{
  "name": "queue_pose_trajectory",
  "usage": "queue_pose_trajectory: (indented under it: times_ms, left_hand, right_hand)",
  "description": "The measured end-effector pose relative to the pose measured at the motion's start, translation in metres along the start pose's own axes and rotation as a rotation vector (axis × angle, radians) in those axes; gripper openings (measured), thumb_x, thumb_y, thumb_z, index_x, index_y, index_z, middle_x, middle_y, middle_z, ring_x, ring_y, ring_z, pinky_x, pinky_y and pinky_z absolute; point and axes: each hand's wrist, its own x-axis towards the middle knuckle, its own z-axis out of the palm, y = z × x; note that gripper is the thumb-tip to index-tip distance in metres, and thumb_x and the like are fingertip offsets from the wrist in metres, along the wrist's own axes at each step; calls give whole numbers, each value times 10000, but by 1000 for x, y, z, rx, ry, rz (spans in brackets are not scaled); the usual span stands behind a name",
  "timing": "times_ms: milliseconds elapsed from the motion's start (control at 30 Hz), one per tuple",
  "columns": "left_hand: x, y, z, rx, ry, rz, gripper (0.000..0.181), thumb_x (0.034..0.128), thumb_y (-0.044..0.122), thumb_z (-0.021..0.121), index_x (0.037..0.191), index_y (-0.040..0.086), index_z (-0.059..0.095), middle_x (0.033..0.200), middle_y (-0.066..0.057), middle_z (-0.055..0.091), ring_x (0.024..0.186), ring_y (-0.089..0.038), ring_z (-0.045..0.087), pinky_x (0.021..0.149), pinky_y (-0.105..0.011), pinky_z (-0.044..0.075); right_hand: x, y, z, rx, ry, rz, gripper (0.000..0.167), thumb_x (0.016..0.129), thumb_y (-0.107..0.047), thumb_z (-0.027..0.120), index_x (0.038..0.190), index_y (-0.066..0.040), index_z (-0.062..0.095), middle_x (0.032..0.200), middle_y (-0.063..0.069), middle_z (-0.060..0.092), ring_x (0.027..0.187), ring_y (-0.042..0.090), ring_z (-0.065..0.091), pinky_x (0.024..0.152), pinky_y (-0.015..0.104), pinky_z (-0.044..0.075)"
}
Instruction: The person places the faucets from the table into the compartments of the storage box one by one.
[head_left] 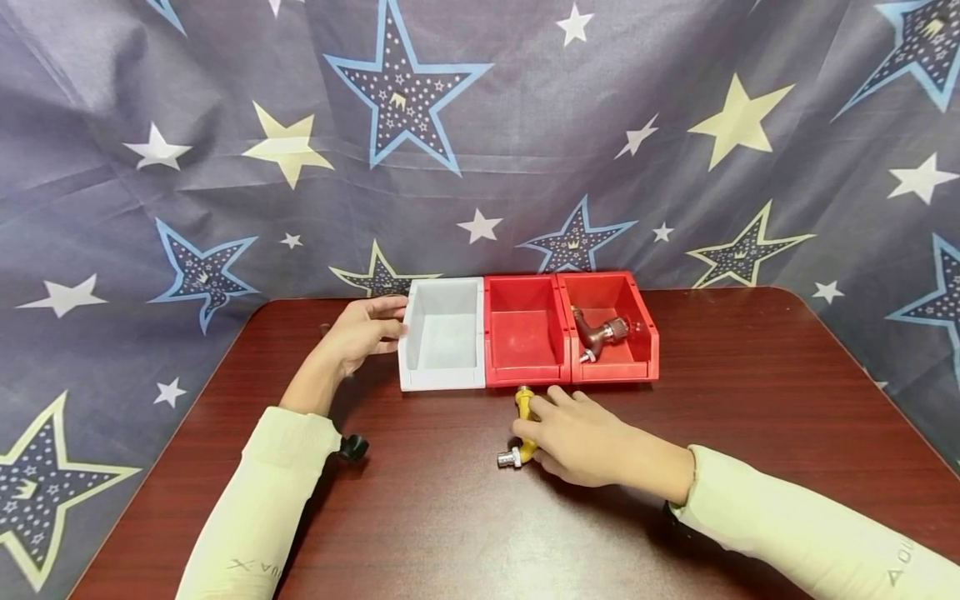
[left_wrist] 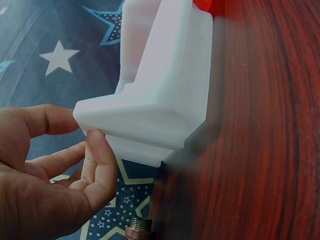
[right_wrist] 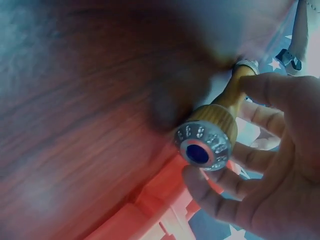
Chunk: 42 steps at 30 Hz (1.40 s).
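My right hand (head_left: 581,437) grips a yellow tap (head_left: 523,402) with a silver threaded end, just above the table in front of the red bins. In the right wrist view, the ribbed knob of the tap (right_wrist: 220,117), with a blue centre, faces the camera among the fingers. My left hand (head_left: 362,335) touches the outer left side of the white bin (head_left: 442,379). Its fingertips rest against that wall in the left wrist view, not wrapped round it. A brown tap (head_left: 596,336) lies inside the right red bin (head_left: 637,371).
Between the white bin and the right red bin stands another red bin (head_left: 525,375), side by side with both. Behind them hangs a star-patterned cloth (head_left: 525,125). A brown threaded fitting (left_wrist: 140,229), partly visible, is near my left hand. All stand on a dark red-brown table (head_left: 420,517).
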Motion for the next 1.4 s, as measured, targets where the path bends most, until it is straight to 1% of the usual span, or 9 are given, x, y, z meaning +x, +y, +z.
queue_pose_trajectory:
  times_ms: [133, 267, 500, 667, 800, 933, 1033, 1233, 1400]
  left_hand:
    - [0, 0, 0, -2, 0, 3, 619, 927, -50, 599, 1524, -2, 441, 1498, -262, 462, 949, -105, 624, 757, -253, 573]
    - [0, 0, 0, -1, 0, 1, 616, 927, -51, 600, 1521, -2, 445, 1498, -260, 463, 939, -100, 626, 753, -252, 573]
    - [1, -1, -1, 6, -1, -1, 612, 929, -44, 605, 1519, 4, 451, 1500, -251, 470, 953, -111, 626, 760, -259, 575]
    - [1, -1, -1, 2, 0, 1, 611, 929, -44, 605, 1519, 5, 452, 1497, -256, 469, 951, -113, 627, 758, -257, 576]
    - [0, -1, 0, 2, 1, -1, 612, 930, -48, 601, 1520, 4, 450, 1497, -257, 467, 955, -116, 626, 760, -257, 575]
    - [1, -1, 0, 5, 2, 2, 612, 927, -48, 602, 1518, 4, 453, 1493, -256, 473, 953, -118, 626, 757, -254, 575]
    - [1, 0, 0, 7, 2, 4, 612, 926, -48, 604, 1517, 5, 457, 1487, -256, 476, 946, -116, 626, 758, -255, 575]
    - [0, 0, 0, 7, 2, 0, 612, 930, -46, 603, 1521, 5, 450, 1489, -252, 476, 957, -120, 625, 760, -258, 574]
    - [-1, 1, 0, 9, 2, -2, 615, 930, -47, 599, 1523, 5, 445, 1492, -249, 475, 957, -119, 623, 759, -256, 574]
  right_hand:
    - [2, -5, -2, 52, -23, 70, 295, 928, -428, 722, 1135, -240, 629, 1054, 21, 581, 917, 237, 507, 671, 393, 486]
    - [6, -12, -3, 81, -51, 145, 332, 926, -482, 713, 1127, -234, 624, 1086, 44, 582, 946, 262, 516, 669, 430, 502]
    - [10, -25, -4, 63, -79, 243, 388, 921, -561, 691, 1130, -240, 628, 1096, 77, 610, 998, 314, 539, 695, 489, 514]
    - [12, -30, -4, 56, -90, 279, 389, 921, -564, 689, 1131, -240, 641, 1094, 86, 624, 996, 333, 547, 682, 493, 507]
    - [11, -28, -3, 59, -69, 273, 381, 913, -530, 714, 1125, -224, 633, 1081, 88, 615, 977, 320, 549, 681, 474, 511]
    - [8, -23, -4, 71, -22, 246, 355, 877, -443, 776, 1092, -202, 627, 1053, 82, 596, 934, 300, 543, 674, 435, 514]
    - [6, -19, -4, 77, -7, 223, 330, 866, -387, 799, 1083, -200, 635, 1055, 79, 594, 919, 300, 545, 660, 419, 514]
    - [5, -17, -6, 72, -36, 184, 279, 881, -292, 806, 1118, -228, 673, 1089, 77, 613, 911, 302, 559, 641, 413, 522]
    - [5, -18, -8, 52, -59, 167, 248, 907, -235, 774, 1143, -254, 700, 1071, 78, 627, 900, 292, 544, 631, 403, 509]
